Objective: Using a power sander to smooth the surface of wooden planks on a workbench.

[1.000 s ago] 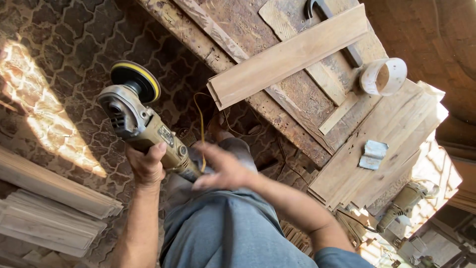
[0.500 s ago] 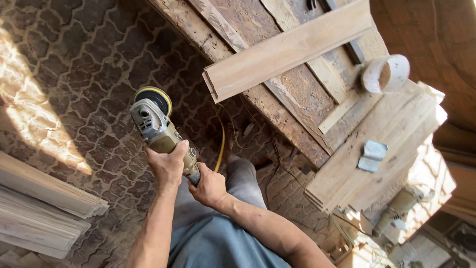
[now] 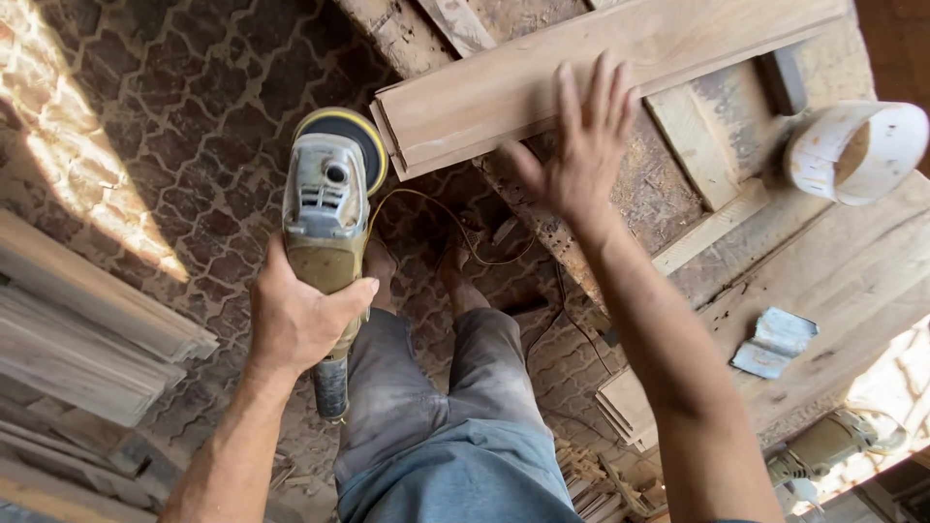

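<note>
A grey-and-olive handheld angle grinder (image 3: 327, 232) with a round black pad edged in yellow is gripped around its body by the left hand (image 3: 295, 318), nose pointing toward 12 o'clock and its dark rear handle sticking out toward 6 o'clock, over the patterned floor. At about 2 o'clock from it lies a long pale wooden plank (image 3: 581, 73) across the worn bench, slanting up toward 2 o'clock, its near end just beside the grinder's pad. The right hand (image 3: 581, 145) is spread open, fingers wide, over the plank's lower edge.

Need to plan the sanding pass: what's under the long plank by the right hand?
The long plank lies on a rough wooden workbench, over thinner slats. The right hand hides part of the contact.
</note>
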